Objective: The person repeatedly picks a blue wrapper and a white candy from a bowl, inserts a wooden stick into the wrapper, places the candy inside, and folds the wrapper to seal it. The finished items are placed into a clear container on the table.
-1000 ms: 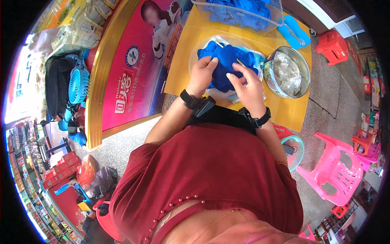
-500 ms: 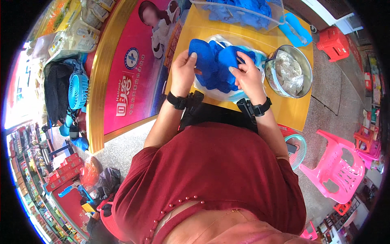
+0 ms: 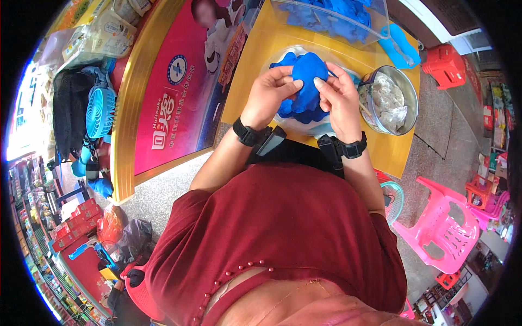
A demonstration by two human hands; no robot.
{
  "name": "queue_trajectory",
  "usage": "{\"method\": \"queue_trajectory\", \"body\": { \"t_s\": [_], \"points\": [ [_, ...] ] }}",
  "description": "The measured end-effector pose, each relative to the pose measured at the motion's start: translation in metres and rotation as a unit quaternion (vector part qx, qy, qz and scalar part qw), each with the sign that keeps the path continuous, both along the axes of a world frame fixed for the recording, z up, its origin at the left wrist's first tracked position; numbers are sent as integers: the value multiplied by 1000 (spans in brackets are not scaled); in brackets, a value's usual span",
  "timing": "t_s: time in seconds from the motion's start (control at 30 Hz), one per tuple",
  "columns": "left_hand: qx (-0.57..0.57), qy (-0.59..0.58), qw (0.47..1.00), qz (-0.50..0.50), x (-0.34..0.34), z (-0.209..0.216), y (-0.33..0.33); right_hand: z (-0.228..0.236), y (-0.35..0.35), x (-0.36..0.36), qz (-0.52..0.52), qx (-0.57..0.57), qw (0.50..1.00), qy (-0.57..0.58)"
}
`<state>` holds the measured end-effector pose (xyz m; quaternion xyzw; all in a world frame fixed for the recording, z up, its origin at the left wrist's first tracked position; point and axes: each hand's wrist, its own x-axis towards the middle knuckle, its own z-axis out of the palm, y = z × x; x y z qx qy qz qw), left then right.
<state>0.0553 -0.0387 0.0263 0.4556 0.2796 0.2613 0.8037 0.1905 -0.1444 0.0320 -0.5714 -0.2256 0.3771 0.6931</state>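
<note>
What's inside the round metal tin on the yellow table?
Inside the round metal tin sits crumpled, translucent plastic, apparently bags; whatever lies beneath or within its folds is covered.

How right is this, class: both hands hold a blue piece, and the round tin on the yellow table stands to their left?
Wrong side: in the head view, the left hand and right hand do hold a blue piece, but the round tin on the yellow table stands to their right.
</note>
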Motion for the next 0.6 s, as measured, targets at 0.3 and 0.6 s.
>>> {"method": "queue_trajectory", "body": {
  "t_s": [0.3, 0.6],
  "points": [
    [65, 3, 998, 22, 7, -17, -3, -5, -4, -27, -21, 14, 993, -113],
    [55, -20, 997, 51, 6, -10, -14, -3, -6, -23, -27, -29, 983, -177]
  ]
}}
